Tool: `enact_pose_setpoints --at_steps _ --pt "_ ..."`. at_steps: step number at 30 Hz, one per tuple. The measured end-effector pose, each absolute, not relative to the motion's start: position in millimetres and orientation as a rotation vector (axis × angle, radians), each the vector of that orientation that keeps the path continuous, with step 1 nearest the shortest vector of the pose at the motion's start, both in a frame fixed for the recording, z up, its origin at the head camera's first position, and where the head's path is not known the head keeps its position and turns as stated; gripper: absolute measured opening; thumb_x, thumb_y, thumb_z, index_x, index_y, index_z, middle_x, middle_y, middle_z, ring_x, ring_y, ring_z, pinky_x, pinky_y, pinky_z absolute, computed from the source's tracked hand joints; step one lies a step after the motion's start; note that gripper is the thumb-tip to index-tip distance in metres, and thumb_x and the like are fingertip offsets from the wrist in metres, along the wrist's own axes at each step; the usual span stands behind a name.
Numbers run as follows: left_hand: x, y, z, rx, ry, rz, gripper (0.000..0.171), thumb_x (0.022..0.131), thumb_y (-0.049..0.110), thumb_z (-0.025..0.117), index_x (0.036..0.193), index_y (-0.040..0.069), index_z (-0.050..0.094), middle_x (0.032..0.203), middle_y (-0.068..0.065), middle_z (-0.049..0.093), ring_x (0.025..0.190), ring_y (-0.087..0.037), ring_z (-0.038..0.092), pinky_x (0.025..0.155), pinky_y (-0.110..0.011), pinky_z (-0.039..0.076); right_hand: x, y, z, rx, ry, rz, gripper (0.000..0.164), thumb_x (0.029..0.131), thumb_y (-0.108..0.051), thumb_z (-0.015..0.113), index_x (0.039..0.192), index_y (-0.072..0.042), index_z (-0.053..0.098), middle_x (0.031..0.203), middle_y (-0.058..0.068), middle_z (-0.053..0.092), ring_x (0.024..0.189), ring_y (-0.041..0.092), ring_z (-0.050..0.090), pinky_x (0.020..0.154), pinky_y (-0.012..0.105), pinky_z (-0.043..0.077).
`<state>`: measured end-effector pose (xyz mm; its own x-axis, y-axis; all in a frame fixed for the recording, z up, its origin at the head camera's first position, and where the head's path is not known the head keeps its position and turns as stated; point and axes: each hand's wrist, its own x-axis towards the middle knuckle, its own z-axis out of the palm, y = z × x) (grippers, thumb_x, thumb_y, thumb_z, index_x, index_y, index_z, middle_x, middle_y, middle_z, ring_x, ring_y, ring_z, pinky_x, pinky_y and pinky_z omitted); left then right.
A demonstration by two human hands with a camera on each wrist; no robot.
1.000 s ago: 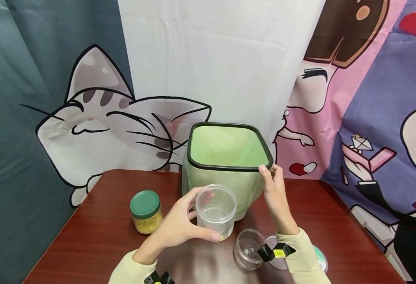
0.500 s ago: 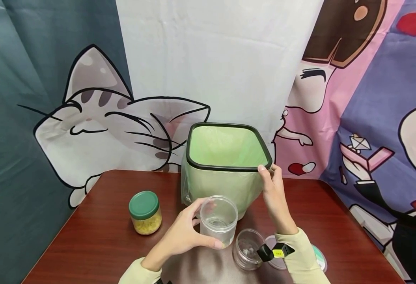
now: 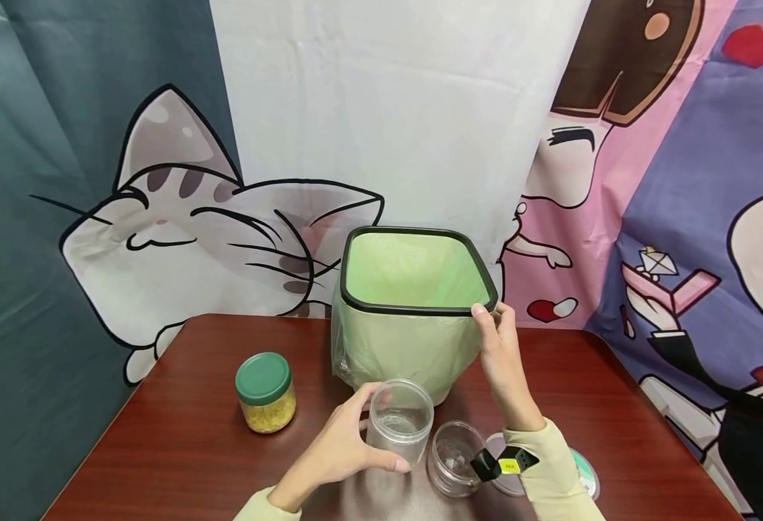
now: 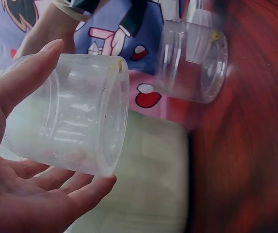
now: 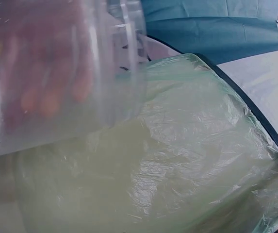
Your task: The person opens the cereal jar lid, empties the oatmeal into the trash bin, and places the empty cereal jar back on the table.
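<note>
My left hand (image 3: 338, 443) grips a clear plastic jar (image 3: 401, 427), thumb on the near side and fingers behind it. The jar has no lid, and a small yellowish speck shows near its base in the left wrist view. In front of it stands a bin (image 3: 407, 340) with a black rim, lined with a pale green bag (image 5: 177, 160). My right hand (image 3: 505, 362) pinches the rim at the bin's near right corner. A second clear jar (image 3: 454, 463), lidless, stands to the right of the held one; small whitish bits show inside it.
A jar (image 3: 265, 394) with a green lid and yellow contents stands at the left of the dark red table (image 3: 179, 434). Two round lids (image 3: 586, 474) lie partly under the right forearm. A printed cloth (image 3: 394, 108) hangs behind the table.
My left hand has brought the clear jar down and slightly right, away from the bin's rim toward the second jar. The right hand keeps its hold on the rim.
</note>
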<state>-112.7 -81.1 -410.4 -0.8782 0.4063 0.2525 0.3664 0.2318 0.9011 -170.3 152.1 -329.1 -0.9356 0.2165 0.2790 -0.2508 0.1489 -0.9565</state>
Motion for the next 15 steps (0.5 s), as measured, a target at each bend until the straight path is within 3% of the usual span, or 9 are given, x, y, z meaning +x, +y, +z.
enact_pose_setpoints --at_steps 15 --pt "-111 -74 -433 0.746 2.516 1.644 0.085 0.054 0.036 0.087 0.124 0.016 0.043 0.116 -0.004 0.054 0.11 -0.02 0.051 0.089 -0.032 0.046 -170 152 -329 0.035 -2.084 1.842 0.047 0.094 -0.035 0.046 0.123 -0.001 0.031 0.114 0.009 0.039 0.106 0.014 0.037 0.091 0.029 0.028"
